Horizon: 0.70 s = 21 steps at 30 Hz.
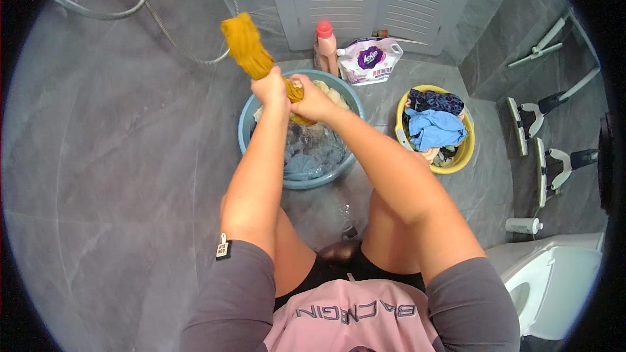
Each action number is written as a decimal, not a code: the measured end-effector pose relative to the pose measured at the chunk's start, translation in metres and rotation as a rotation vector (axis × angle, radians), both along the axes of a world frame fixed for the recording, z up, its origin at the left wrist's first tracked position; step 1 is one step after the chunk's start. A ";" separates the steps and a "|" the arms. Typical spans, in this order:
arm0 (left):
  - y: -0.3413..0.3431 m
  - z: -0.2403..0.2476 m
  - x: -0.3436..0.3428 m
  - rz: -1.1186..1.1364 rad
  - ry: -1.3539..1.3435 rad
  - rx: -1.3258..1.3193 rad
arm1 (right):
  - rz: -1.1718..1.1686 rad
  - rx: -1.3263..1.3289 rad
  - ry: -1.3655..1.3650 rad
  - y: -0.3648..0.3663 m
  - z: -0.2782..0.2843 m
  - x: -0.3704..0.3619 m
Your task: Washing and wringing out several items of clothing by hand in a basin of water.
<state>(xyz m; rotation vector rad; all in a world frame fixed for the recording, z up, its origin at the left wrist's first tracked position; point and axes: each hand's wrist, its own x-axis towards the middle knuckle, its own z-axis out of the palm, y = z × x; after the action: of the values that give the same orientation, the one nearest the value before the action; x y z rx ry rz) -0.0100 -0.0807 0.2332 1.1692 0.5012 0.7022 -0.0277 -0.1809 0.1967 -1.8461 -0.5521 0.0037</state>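
Observation:
Above the far side of a blue basin (pixel 244 132), both my hands grip one mustard-yellow cloth garment (pixel 250 49), bunched into a thick rope. My left hand (pixel 270 88) is closed around its middle. Just to the right, my right hand (pixel 312 99) is closed on its lower end. The garment's upper part sticks out toward the far left. Inside the basin, cloudy water covers grey-blue cloth (pixel 316 156), and a cream cloth (pixel 331 93) lies at the far edge, partly hidden by my right hand.
Behind the basin stand a pink bottle (pixel 327 49) and a white-and-purple pouch (pixel 370 62). A yellow basin (pixel 400 117) of clothes sits at right. Farther right are mops (pixel 536 117), a white bottle (pixel 523 225) and a toilet (pixel 554 287). A shower hose (pixel 156 21) hangs at far left.

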 end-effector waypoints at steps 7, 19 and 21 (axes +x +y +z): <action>0.026 0.010 0.013 0.014 -0.183 0.135 | 0.286 0.795 1.314 0.001 0.069 -0.028; -0.062 0.006 0.006 -0.026 -0.306 -0.188 | -0.340 1.569 0.922 -0.001 0.010 0.049; -0.060 -0.006 0.013 -0.020 -0.322 -0.181 | -0.336 1.552 0.939 -0.005 0.003 0.054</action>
<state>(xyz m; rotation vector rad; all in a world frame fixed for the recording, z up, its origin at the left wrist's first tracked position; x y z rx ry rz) 0.0028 -0.1408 0.2276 0.8702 0.2750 0.7934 0.0266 -0.1854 0.1997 -0.2545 0.4100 0.1608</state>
